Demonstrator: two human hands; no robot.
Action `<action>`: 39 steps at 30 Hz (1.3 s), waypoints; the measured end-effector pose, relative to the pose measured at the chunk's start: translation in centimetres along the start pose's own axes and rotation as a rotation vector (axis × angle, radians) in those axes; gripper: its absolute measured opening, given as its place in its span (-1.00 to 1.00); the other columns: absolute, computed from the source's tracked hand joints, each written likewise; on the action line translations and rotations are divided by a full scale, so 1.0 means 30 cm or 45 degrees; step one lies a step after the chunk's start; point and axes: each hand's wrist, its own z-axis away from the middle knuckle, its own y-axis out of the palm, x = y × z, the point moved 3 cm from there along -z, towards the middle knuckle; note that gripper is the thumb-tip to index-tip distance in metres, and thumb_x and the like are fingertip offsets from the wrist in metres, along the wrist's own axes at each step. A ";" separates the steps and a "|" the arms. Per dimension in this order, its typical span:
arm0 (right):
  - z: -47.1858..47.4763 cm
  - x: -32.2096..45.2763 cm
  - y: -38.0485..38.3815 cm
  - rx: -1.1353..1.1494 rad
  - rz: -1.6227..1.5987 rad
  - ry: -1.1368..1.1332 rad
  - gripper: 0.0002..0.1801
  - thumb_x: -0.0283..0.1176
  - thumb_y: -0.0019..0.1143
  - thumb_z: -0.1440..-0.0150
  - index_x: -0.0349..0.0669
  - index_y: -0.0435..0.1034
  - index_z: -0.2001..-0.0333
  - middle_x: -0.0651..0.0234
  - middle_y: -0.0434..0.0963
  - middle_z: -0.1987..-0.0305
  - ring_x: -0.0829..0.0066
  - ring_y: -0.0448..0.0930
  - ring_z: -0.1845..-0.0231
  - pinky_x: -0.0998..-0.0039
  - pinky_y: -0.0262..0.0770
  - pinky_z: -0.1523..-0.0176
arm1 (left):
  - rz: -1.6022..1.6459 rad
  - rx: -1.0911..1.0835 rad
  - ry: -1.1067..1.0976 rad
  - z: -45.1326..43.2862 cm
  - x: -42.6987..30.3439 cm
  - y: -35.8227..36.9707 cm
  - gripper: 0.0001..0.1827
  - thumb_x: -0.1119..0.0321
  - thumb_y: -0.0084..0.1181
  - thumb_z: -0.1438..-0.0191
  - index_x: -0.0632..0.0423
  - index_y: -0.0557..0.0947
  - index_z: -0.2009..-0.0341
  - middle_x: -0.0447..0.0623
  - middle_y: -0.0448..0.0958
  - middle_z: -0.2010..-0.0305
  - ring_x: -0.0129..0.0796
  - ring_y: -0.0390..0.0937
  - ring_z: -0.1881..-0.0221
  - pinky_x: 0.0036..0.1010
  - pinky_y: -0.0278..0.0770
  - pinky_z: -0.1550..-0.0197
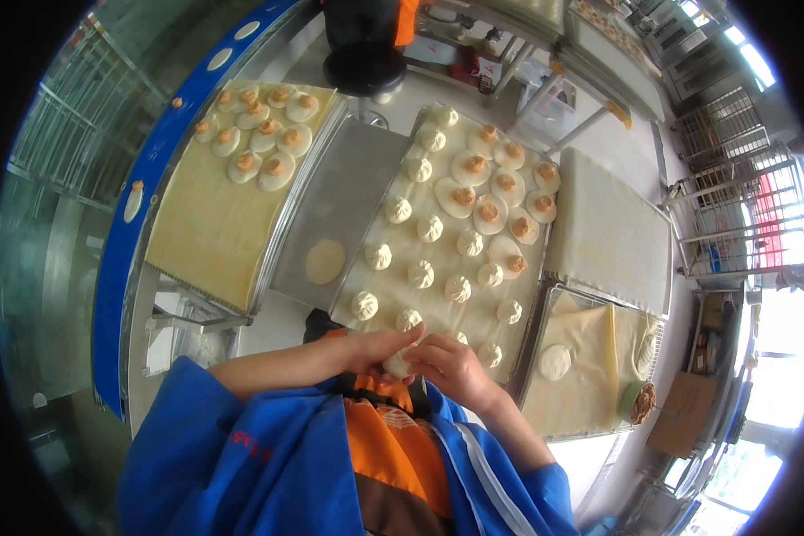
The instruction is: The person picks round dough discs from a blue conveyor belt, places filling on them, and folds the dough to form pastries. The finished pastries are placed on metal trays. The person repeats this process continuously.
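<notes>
Close to my body, at the near edge of a lined tray [392, 288], my left hand [382, 350] cups a dough bun [398, 363]. The fingers of my right hand [445, 365] pinch the same bun from the right; its top is partly hidden. Several pleated buns [421, 273] stand in loose rows on the tray before me. At the tray's far right lie several flat dough wrappers [470, 167], each topped with a lump of orange-brown filling [489, 212]. One wrapper beside the pleated buns has its filling off towards its edge.
Filled wrappers [275, 171] lie on a left tray [208, 221] beside a blue conveyor belt [117, 268]. A bare wrapper [325, 262] lies on a metal sheet [348, 167]. To the right are a cloth-covered stack [610, 228], a dough round [554, 362] and a green tub of filling [636, 402]. A black stool [364, 70] stands beyond.
</notes>
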 end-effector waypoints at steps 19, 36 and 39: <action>0.122 -0.014 0.027 -0.439 0.246 0.261 -0.44 -0.46 0.42 0.07 -0.21 0.42 -0.05 0.09 0.52 0.03 0.05 0.55 0.03 0.23 0.50 -0.03 | -0.352 -0.704 1.032 -0.101 0.041 0.090 -0.46 -0.09 -0.34 -0.41 0.08 0.34 -0.18 0.03 0.46 0.11 -0.37 0.51 0.18 -0.45 0.51 0.17; 0.323 -1.015 -0.701 -0.836 1.143 1.039 -0.50 -0.41 0.13 -0.14 -0.27 0.35 -0.17 0.20 0.49 -0.17 0.33 0.47 -0.19 0.33 0.37 -0.25 | 0.216 -3.501 0.659 1.672 1.207 -0.835 -0.64 0.22 0.07 -0.24 0.06 0.52 -0.08 0.01 0.61 0.09 -0.18 0.57 0.08 -0.31 0.51 0.06; 0.123 -0.851 -0.579 -0.935 1.251 0.931 -0.50 -0.35 0.09 -0.18 -0.28 0.35 -0.18 0.20 0.50 -0.16 0.33 0.47 -0.19 0.34 0.36 -0.25 | 0.129 -3.609 0.275 1.933 1.473 -0.975 -0.58 0.24 0.12 -0.18 0.09 0.52 -0.11 0.09 0.59 0.00 -0.05 0.54 -0.01 -0.25 0.49 -0.05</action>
